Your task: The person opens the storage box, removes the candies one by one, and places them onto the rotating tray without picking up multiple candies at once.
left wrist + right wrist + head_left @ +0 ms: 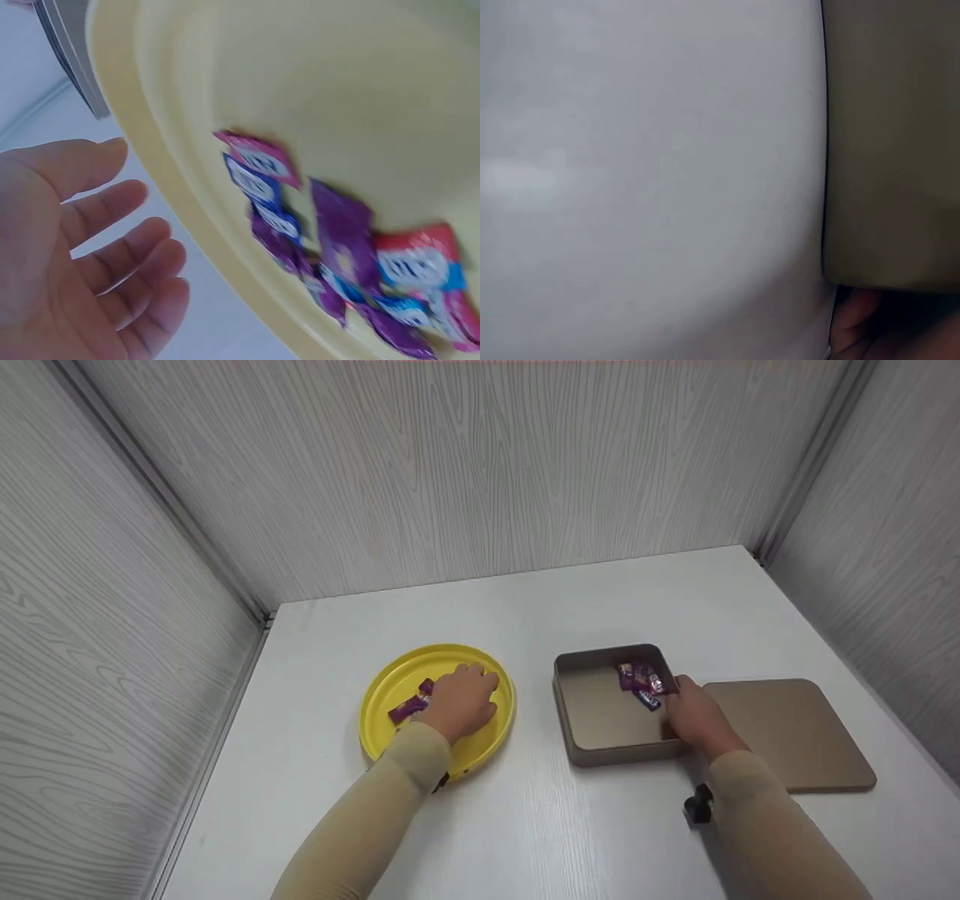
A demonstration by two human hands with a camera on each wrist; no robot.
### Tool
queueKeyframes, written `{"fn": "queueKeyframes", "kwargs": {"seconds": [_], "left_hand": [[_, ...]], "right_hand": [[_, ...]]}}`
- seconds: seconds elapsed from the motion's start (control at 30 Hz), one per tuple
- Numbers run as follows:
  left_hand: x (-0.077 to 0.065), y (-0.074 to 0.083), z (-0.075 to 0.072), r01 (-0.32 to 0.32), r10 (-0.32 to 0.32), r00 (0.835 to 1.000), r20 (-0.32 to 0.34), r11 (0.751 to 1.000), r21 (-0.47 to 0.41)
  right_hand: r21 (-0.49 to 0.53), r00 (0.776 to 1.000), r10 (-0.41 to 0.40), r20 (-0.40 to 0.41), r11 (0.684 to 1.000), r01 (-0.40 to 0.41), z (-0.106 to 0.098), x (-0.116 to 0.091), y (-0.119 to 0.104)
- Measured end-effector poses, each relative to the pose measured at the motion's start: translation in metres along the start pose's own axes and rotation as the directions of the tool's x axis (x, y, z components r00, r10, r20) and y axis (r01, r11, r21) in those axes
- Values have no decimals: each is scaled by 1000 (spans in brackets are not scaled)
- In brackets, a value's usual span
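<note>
Over the right part of a round yellow tray [373,690], my left hand [463,701] reaches with its fingers loosely bent. The left wrist view shows this hand [82,247] with its palm bare and fingers spread beside the tray's rim [161,176]. Several small wrapped candies [345,240], purple, blue and red, lie in the tray. My right hand [697,716] grips the right wall of an open bronze-coloured tin box [596,709], thumb over the rim. More wrapped candies [637,678] are gathered in the box's far right corner. Only a few of that hand's fingers [853,315] show in the right wrist view.
A flat bronze-coloured lid [787,727] lies on the white table [525,825], right of the box and beside my right forearm. Pale wood-grain panels [487,472] enclose the table at the back and both sides.
</note>
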State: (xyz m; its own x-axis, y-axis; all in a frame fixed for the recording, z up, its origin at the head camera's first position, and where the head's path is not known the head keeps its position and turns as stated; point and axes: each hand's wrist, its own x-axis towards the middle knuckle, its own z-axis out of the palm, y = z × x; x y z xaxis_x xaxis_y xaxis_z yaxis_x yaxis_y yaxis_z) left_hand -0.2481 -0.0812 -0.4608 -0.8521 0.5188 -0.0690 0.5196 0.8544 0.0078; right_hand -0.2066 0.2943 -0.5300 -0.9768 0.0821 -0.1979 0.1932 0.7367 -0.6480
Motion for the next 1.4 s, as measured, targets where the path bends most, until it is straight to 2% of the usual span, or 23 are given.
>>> {"fn": "queueKeyframes", "kwargs": {"seconds": [0.1,0.27,0.47,0.67,0.83,1.1,1.23,1.4], "left_hand": [[13,17,-1,-74,73,995,-68,997,-11],[32,48,1,-167,164,974,-156,986,-2],[53,87,9,-245,237,949,-208,969,-16],[70,121,20,-291,296,943,-154,955,52],[83,143,26,-323,329,937,-118,944,68],[101,166,40,-430,437,896,-84,899,89],[106,177,45,-435,443,896,-42,892,119],[107,188,50,-424,426,905,16,897,123]], "right_hand": [[-6,1000,-6,-21,1000,6,-1,0,1],[-17,999,-29,-42,999,29,0,2,1],[5,999,-9,-38,1000,9,1,2,2],[15,999,18,-33,1000,-17,2,2,3],[14,999,25,-40,1000,-25,1,3,3],[16,999,-3,-44,1000,3,3,5,0],[16,999,4,-48,1000,-3,3,5,1],[49,999,32,-43,998,-30,3,4,4]]}}
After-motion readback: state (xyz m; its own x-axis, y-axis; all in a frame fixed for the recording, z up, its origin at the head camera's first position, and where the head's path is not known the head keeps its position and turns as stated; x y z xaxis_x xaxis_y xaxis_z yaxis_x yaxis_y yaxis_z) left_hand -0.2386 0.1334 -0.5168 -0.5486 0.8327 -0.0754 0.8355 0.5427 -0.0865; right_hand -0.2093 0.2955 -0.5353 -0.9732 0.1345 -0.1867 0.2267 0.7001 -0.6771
